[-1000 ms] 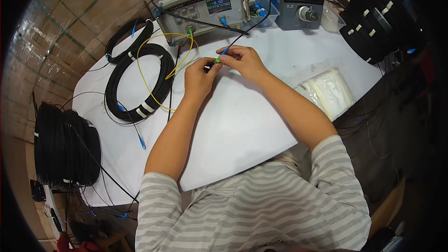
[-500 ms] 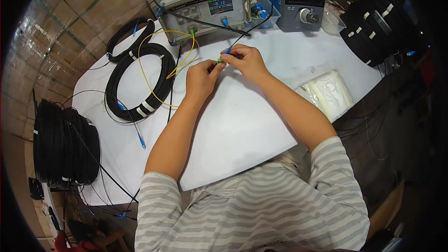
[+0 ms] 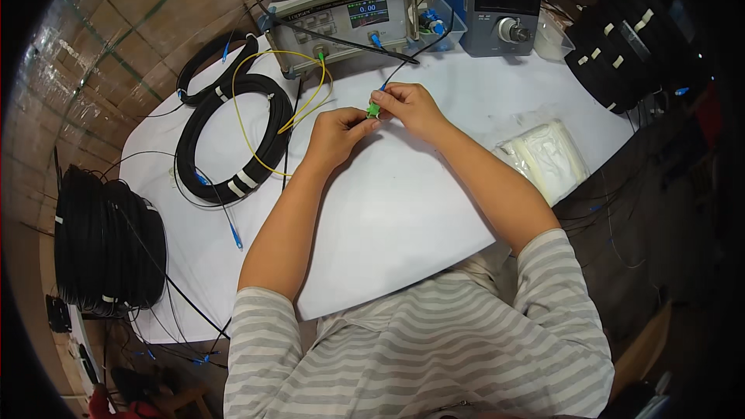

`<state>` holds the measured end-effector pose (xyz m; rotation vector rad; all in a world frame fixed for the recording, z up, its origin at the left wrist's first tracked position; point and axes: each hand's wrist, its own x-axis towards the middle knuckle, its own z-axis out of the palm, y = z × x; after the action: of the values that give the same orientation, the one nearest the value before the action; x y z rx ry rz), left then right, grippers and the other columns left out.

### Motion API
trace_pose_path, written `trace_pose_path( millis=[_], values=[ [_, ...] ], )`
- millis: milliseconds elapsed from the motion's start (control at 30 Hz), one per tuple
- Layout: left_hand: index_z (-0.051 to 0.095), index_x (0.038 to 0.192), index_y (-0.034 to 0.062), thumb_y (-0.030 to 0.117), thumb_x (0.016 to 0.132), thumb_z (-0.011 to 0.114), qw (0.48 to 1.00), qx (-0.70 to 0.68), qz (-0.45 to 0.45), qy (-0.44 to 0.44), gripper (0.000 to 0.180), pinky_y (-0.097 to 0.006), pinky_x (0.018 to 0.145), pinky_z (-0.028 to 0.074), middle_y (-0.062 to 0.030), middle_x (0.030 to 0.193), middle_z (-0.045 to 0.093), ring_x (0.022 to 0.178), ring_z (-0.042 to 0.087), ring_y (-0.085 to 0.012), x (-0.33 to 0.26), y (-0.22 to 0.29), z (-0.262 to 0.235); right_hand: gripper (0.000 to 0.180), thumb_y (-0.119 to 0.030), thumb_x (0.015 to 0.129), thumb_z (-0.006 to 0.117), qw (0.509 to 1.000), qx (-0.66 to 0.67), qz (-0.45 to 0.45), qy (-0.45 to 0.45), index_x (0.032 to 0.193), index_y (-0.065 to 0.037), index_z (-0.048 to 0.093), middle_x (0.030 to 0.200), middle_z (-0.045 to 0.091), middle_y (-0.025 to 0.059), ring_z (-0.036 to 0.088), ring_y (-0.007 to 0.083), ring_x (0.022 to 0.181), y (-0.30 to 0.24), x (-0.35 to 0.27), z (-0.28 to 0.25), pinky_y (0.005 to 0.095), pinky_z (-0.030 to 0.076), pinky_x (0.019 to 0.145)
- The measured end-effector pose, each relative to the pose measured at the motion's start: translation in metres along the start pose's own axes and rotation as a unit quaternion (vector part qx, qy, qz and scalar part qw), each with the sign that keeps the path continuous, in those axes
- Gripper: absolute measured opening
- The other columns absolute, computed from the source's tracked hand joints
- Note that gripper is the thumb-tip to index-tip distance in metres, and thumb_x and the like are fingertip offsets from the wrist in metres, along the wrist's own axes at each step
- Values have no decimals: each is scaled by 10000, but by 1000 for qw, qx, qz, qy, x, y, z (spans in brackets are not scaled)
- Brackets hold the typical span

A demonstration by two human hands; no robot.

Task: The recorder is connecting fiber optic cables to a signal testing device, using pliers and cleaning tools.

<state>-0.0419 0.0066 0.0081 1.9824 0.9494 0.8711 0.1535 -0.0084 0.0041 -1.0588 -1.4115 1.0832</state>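
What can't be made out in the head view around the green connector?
- Green connector: mostly hidden by the fingers of the left hand and right hand; its shape is unclear.
- Plastic bag: contents too blurred to tell.
- Black cable bundle: far side darkened at the fisheye rim.

Green connector at frame centre. Yellow cable looping upper left over a black cable coil with white bands. White table. Grey test unit at top, display digits cyan. Blue connector lower left. Grey-and-white striped shirt at bottom.
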Motion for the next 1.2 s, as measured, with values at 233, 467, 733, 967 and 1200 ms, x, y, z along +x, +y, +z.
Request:
trace_pose_path(
  millis=[233,467,733,967,1200],
  values=[
    [732,933,-6,243,830,760,1000,10,-7,-2,271,-272,591,439,-70,689,667,616,538,-107,-1,2,-1,328,-320,956,625,1000,-17,-7,-12,918,1,681,814,681,38,635,90,736,2,1,-1,238,529,699],
    [731,934,-5,255,833,757,1000,12,5,-3,280,-278,591,440,-75,687,666,612,540,-114,-1,-1,0,337,-327,959,619,1000,-18,-4,-12,913,1,680,812,678,36,635,94,734,0,0,0,241,530,701],
    [733,937,-1,268,838,752,1000,25,11,1,288,-281,588,440,-77,679,666,606,542,-117,0,-2,-1,334,-326,960,618,1000,-26,-5,-11,913,-1,681,806,677,34,634,94,730,1,1,-1,238,525,693],
    [734,938,0,261,838,752,1000,18,3,-2,280,-284,591,443,-80,685,669,611,547,-118,0,-1,-1,327,-321,959,621,999,-37,-4,-11,907,-3,681,802,676,34,633,91,727,0,0,-1,235,520,689],
    [723,925,-9,245,839,748,1000,16,-9,1,269,-286,594,439,-83,687,660,613,535,-118,0,-4,0,315,-318,921,674,1000,12,-24,3,874,-7,682,708,638,2,578,62,647,3,1,3,219,455,595]
  ],
)
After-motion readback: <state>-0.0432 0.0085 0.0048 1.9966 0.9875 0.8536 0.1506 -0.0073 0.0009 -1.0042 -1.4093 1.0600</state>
